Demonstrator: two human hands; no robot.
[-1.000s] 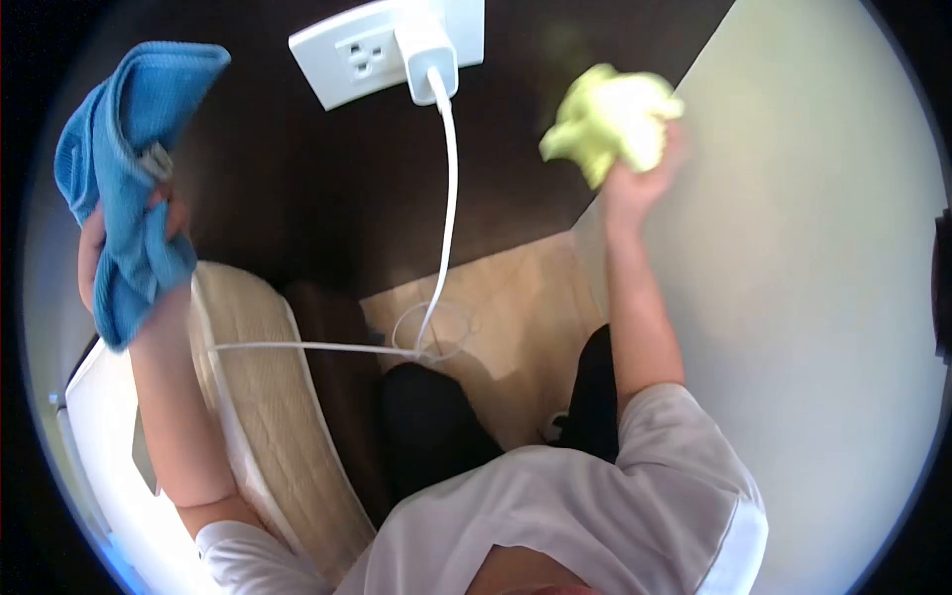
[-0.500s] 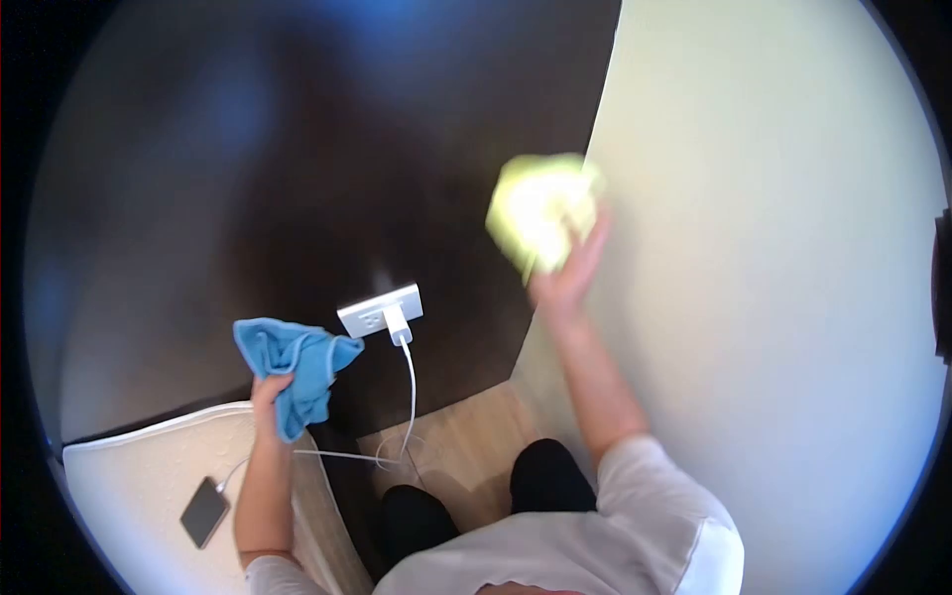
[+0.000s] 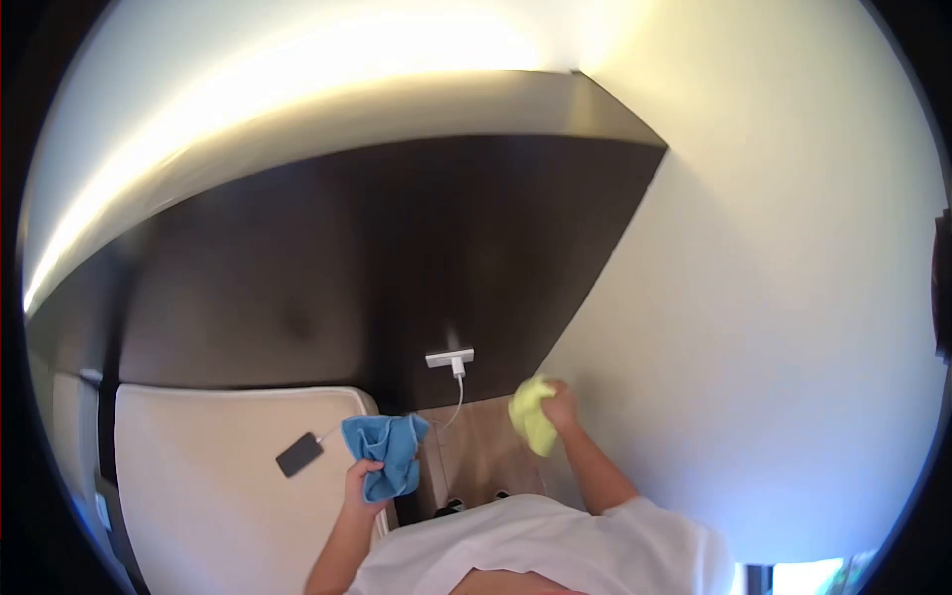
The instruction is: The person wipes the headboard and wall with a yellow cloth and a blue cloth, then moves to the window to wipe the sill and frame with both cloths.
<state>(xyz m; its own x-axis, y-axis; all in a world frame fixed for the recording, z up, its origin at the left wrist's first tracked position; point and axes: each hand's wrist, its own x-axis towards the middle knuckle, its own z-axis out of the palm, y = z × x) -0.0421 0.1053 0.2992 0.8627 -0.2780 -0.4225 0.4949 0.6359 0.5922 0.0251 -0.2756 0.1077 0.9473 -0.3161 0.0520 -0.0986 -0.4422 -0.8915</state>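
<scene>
My left hand (image 3: 363, 482) grips a crumpled blue cloth (image 3: 389, 454) above the right edge of the cream mattress (image 3: 218, 496). Closed round a yellow-green cloth (image 3: 534, 416), my right hand (image 3: 561, 405) is near the pale wall (image 3: 754, 327), low and to the right of the outlet. A white charger (image 3: 458, 368) is plugged into the white outlet (image 3: 449, 357) on the dark panel (image 3: 397, 258). Its cable runs down and left, partly hidden behind the blue cloth, to a dark phone (image 3: 299, 455) lying on the mattress.
The wooden floor (image 3: 481, 446) shows between the mattress and the pale wall, with my feet low in the gap. Above the dark panel is a ledge (image 3: 416, 104) lit by a bright strip. A bright opening is at the bottom right.
The view has tilted up and drawn back, so the ledge and more mattress show. My right hand with the yellow-green cloth has come down from the dark panel's edge. Both cloths remain held.
</scene>
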